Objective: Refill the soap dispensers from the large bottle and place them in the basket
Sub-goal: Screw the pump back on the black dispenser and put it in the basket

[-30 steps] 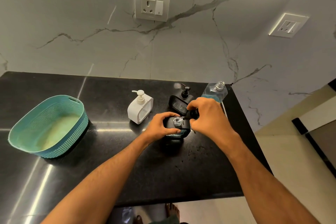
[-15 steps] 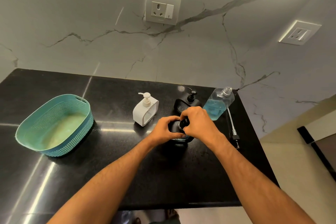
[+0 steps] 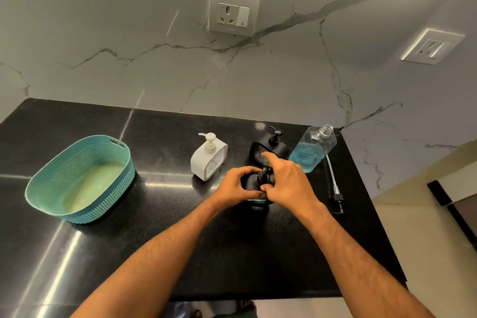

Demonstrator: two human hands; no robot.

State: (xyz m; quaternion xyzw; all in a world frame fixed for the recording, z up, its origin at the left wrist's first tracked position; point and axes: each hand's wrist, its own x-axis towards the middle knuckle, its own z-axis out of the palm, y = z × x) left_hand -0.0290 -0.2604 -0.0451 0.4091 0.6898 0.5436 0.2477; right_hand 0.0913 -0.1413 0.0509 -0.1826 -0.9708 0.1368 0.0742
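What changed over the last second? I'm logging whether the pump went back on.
The right hand brought the black pump onto the near dispenser, whose neck was open before, and now grips it there. The left hand still holds that dispenser. Basket, white dispenser and bottle stayed put.

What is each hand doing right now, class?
Left hand: grips the black dispenser body.
Right hand: pinches the dispenser's pump top.
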